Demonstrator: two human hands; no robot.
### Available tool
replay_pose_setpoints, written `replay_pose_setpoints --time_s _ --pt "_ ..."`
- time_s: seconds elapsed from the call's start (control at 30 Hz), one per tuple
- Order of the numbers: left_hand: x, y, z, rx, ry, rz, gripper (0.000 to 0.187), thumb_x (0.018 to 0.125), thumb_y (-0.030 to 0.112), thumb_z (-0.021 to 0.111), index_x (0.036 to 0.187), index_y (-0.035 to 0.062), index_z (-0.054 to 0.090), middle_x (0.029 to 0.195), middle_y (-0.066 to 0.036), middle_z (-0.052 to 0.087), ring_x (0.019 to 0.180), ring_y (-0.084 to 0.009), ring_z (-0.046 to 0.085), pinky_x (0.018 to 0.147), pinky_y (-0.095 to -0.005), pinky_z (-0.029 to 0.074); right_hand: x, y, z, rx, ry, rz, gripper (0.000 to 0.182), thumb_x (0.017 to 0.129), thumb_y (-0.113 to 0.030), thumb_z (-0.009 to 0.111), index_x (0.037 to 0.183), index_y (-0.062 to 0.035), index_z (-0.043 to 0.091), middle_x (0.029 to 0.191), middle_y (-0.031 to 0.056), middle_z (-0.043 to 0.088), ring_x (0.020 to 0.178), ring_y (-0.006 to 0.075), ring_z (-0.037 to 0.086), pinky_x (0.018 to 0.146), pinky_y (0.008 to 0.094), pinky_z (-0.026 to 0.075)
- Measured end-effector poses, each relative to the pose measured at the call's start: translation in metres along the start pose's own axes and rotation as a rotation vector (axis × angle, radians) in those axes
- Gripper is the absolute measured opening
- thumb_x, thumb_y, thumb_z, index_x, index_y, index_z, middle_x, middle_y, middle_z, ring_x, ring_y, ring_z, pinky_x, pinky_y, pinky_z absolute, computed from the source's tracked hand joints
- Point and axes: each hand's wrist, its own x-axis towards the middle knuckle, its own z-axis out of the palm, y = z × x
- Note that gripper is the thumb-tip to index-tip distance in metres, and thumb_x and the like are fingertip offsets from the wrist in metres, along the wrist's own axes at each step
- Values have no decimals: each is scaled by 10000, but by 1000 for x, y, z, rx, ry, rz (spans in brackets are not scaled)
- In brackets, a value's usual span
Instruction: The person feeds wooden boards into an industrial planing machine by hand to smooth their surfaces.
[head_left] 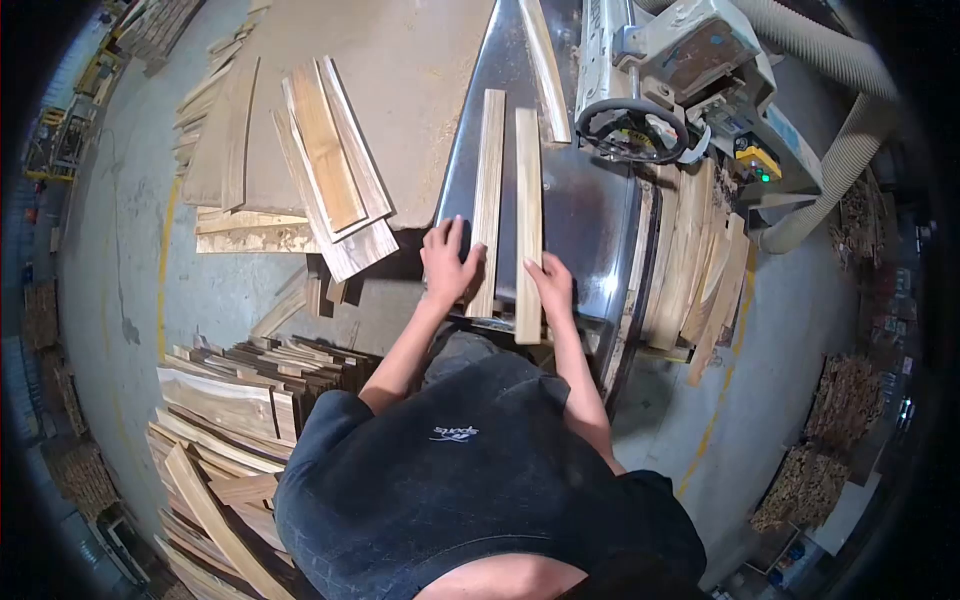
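Two narrow wooden strips lie lengthwise on the dark, shiny metal machine table [590, 220]. My right hand [552, 287] grips the right wooden strip [529, 200] near its close end, thumb on top and fingers along its right side. This strip's near end reaches the table's front edge. My left hand [447, 265] rests on the table with fingers spread, its thumb touching the side of the left wooden strip [488, 190]. Beyond them lies a third wooden strip [545, 75], pointing toward the machine.
A machine head with a black handwheel [632, 130] and a grey hose [845, 160] stands at the upper right. Boards [325, 150] lie on the brown side table [400, 60]. Stacked planks [225, 400] stand at lower left; more wood pieces [690, 260] lie right of the metal table.
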Motion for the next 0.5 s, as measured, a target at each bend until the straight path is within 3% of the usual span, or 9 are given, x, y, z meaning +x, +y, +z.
replay_pose_setpoints --time_s 0.07,0.17,0.23,0.3,0.4,0.5 --pt "-2 12 12 128 -125 62 599 849 349 661 1368 95 505 1374 -239 467 1284 -401 423 1021 -558 325 -14 11 -41 -182 -33 85 301 937 -265 639 976 33 668 830 48 671 778 96 566 735 267 457" --pt "-17 24 37 183 -181 163 487 918 347 588 1376 191 532 1511 -291 298 1413 -430 278 1100 -568 224 -44 5 -88 -299 73 104 300 951 -253 616 995 39 668 829 88 673 785 101 563 735 298 463" --pt "-26 37 45 137 -182 182 464 934 341 552 1376 200 531 1509 -284 301 1410 -406 293 1106 -557 216 -67 31 -125 -438 218 -169 227 919 -186 640 958 35 675 820 141 652 770 242 619 746 329 474" --pt "-38 46 54 116 -200 256 479 939 347 532 1383 168 518 1501 -279 317 1407 -396 298 1099 -555 226 -104 -3 -152 -539 252 -138 193 901 -146 649 933 43 670 821 161 628 776 293 615 732 343 474" --pt "-60 73 62 119 -243 301 539 928 395 536 1388 115 502 1490 -282 332 1405 -394 301 1088 -552 233 -145 -10 -183 -563 342 -108 184 907 -128 639 925 54 658 825 152 612 759 268 598 708 348 469" --pt "-80 95 73 89 -270 356 579 911 444 556 1391 126 501 1483 -291 337 1403 -401 304 1087 -558 229 -172 10 -200 -413 478 -179 181 913 -120 630 923 59 652 817 146 597 733 257 580 695 350 464"
